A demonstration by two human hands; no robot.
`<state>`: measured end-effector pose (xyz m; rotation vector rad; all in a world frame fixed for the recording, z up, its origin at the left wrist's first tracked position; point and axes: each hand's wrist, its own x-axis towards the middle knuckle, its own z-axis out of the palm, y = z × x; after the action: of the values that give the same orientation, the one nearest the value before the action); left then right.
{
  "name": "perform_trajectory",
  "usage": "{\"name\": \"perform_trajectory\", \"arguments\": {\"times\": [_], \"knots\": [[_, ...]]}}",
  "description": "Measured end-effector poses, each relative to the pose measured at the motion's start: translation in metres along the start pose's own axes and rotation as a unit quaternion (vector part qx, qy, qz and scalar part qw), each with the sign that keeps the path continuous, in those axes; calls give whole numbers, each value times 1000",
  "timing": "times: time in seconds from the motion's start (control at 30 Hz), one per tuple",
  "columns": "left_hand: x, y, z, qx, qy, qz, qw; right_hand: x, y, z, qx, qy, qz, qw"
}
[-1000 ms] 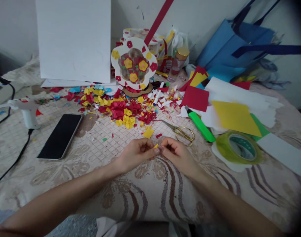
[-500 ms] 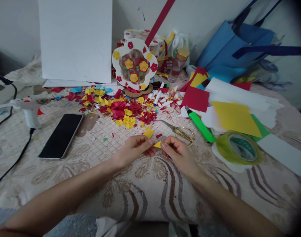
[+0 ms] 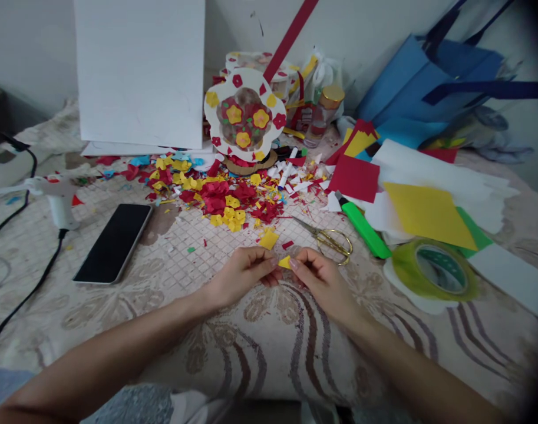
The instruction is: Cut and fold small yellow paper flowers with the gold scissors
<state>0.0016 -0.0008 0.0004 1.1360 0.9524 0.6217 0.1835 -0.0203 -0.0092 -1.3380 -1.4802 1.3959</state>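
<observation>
Between my two hands is a small folded piece of yellow paper [image 3: 285,262], roughly triangular. My left hand [image 3: 246,274] pinches its left end between thumb and fingers. On the other side my right hand [image 3: 316,274] grips the right end the same way. Just beyond my left fingertips lies a yellow paper square [image 3: 269,238], with a small red scrap [image 3: 287,244] beside it. Gold-handled scissors [image 3: 333,244] rest past my right hand, blades pointing to the upper left.
Cut paper flowers and scraps [image 3: 220,200] lie in a heap behind my hands, before a flower-shaped lantern [image 3: 246,141]. At left are a phone [image 3: 114,244] and a glue gun [image 3: 60,203]. At right are a green cutter knife [image 3: 363,229], tape roll [image 3: 396,268] and coloured paper sheets [image 3: 428,215].
The whole view has shifted slightly, so things appear a little further right. Both hands keep their pinch on the folded yellow paper, with only slight finger movement.
</observation>
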Motion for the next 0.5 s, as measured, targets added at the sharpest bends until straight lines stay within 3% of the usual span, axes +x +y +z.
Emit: {"name": "perform_trajectory", "arguments": {"times": [0.13,0.3,0.4,0.5], "knots": [[2,-1,-1,41,33,20,998,-2,-1,-1,-2,8,8,1000],[-4,12,-9,204,77,122,968,-3,3,-5,-2,23,13,1000],[-22,20,-28,300,125,162,932,-3,8,-6,12,27,10,1000],[-52,15,-65,388,229,138,882,-2,12,-7,35,28,23,999]]}}
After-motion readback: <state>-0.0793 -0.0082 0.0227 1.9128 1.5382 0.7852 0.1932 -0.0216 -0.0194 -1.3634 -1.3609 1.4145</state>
